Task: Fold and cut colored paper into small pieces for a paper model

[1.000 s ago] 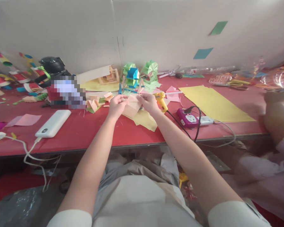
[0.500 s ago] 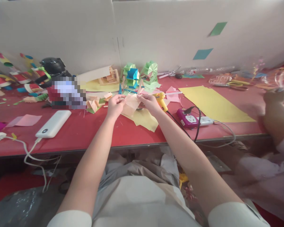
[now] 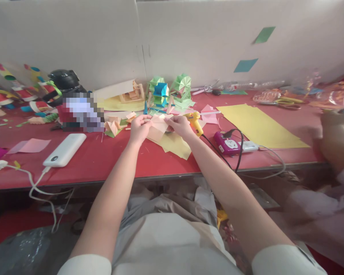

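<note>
A small pale peach sheet of paper (image 3: 158, 125) is held up between my two hands, over the table. My left hand (image 3: 139, 129) pinches its left edge, and the fingertips of my right hand (image 3: 180, 126) are closed on its right side. Part of the right fingers is hidden behind the hand. Below the sheet lie pale yellow pieces of paper (image 3: 177, 146). A yellow hot glue gun (image 3: 195, 124) lies just beyond my right hand. Behind the sheet stands a blue and green folded paper ornament (image 3: 160, 94).
On the red table (image 3: 109, 156) are a white power bank (image 3: 65, 149), a purple power socket (image 3: 226, 143) with cables, and a large yellow sheet (image 3: 263, 128). Folded paper shapes (image 3: 112, 126) lie left of my hands. A co-worker's hand (image 3: 336, 133) is at the right.
The peach sheet has shifted and tilted slightly between my fingers, and my right fingertips have moved a little to the left. My left hand has barely moved.
</note>
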Demonstrator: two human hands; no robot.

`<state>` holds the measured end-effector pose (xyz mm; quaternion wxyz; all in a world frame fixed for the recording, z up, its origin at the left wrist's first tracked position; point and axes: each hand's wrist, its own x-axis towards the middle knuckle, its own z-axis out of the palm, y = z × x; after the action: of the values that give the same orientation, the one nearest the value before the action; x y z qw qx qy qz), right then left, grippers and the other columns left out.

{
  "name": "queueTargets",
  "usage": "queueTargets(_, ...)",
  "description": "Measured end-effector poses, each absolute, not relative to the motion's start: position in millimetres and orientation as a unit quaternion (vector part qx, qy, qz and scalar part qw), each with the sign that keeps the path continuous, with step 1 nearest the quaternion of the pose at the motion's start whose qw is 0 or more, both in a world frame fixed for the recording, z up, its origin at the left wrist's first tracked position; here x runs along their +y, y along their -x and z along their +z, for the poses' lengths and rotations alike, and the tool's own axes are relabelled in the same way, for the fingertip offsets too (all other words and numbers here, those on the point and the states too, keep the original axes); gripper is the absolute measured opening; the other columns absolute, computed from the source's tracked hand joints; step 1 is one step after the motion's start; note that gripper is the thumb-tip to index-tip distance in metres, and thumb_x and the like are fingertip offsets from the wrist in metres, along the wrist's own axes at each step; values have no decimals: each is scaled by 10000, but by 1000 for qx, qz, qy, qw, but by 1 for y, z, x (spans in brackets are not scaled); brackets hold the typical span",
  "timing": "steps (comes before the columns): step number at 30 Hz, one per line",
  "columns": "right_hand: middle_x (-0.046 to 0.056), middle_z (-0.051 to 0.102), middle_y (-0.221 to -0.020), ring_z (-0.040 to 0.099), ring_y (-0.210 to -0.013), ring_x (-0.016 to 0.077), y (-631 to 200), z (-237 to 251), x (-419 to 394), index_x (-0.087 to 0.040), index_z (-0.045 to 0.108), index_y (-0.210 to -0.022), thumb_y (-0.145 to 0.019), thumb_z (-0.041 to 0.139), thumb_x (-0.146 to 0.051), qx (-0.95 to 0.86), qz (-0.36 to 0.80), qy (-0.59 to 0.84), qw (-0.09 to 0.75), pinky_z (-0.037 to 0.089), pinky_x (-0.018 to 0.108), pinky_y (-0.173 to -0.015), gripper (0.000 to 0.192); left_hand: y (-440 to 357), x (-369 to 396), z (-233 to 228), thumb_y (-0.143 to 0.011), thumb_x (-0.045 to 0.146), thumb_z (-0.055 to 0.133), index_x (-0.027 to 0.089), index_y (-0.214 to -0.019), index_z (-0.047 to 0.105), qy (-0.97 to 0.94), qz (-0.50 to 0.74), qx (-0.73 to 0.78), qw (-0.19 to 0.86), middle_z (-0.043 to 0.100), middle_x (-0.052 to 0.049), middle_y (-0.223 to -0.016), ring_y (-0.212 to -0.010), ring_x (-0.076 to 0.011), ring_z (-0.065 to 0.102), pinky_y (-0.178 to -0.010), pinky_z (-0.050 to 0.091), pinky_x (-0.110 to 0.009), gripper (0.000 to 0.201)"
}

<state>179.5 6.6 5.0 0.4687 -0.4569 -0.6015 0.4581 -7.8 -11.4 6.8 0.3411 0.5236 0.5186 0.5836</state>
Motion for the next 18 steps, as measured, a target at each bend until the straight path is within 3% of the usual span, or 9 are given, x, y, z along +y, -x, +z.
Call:
queueTargets(6, 17, 633, -595, 584, -544, 96, -177, 0, 11, -179, 582, -646, -901, 703, -425, -603, 483, 438, 459, 488, 208, -550, 374, 7, -12, 9, -683, 183, 672, 173, -876, 692, -503, 584, 532, 350, 712, -44, -763, -721, -197, 640, -736, 490, -320, 194)
queueTargets(15, -16, 570, -560, 503, -541, 110, -177, -2, 13, -208, 494, -635, -939, 592, -393, -664, 341, 473, 468, 399, 238, -561, 369, 8, -10, 7, -670, 183, 680, 179, -867, 693, -509, 587, 526, 346, 700, -40, -755, -742, -205, 646, -743, 489, -325, 198)
queueTargets(18, -23, 547, -552, 473, -522, 103, -178, 0, 10, -209, 486, -630, -934, 601, -442, -658, 358, 461, 476, 388, 241, -551, 400, 8, -10, 7, -676, 190, 679, 180, -867, 690, -509, 587, 523, 352, 701, -35, -760, -729, -194, 637, -731, 482, -315, 192)
